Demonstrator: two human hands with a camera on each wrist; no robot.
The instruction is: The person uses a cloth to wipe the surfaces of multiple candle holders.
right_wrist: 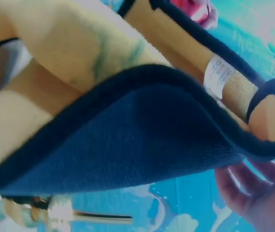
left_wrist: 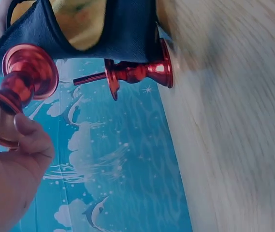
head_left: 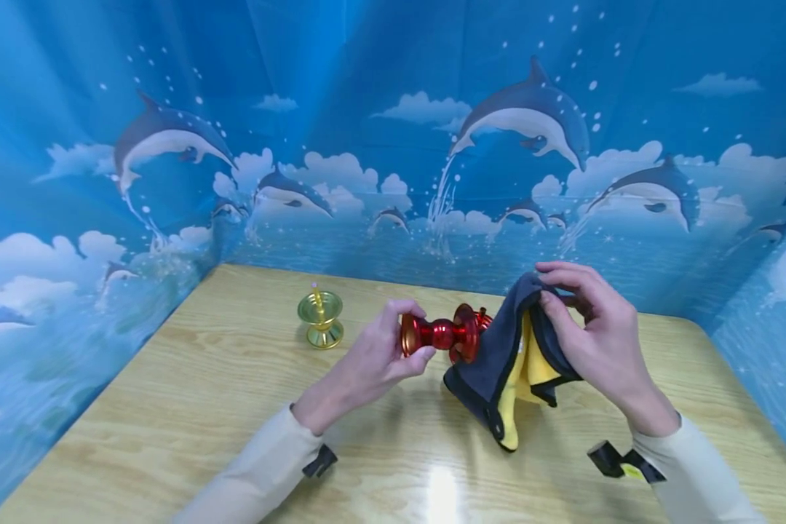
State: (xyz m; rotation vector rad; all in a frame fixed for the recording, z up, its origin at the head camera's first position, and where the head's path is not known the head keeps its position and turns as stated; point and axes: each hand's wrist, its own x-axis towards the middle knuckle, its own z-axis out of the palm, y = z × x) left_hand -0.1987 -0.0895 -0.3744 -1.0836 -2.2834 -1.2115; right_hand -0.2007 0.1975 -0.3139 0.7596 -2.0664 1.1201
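Observation:
My left hand (head_left: 376, 356) holds a shiny red candle holder (head_left: 442, 334) by its base, thumb and fingers round it. The holder lies sideways in the air, its dished end toward the cloth. My right hand (head_left: 596, 331) pinches the top of a grey cloth (head_left: 498, 349) with yellow lining and black edging, which hangs in folds. Whether the cloth touches the held piece cannot be told. A second red candle holder (left_wrist: 136, 72) with a spike stands on the table behind, partly hidden by the cloth. In the right wrist view, a white label (right_wrist: 218, 76) shows on the cloth.
A gold candle holder (head_left: 324, 332) with an upright spike stands on the wooden table (head_left: 190, 393), left of my left hand. At the lower left of the right wrist view is a shiny spiked piece (right_wrist: 60, 212). A dolphin-print backdrop (head_left: 340, 145) borders the table's back and sides.

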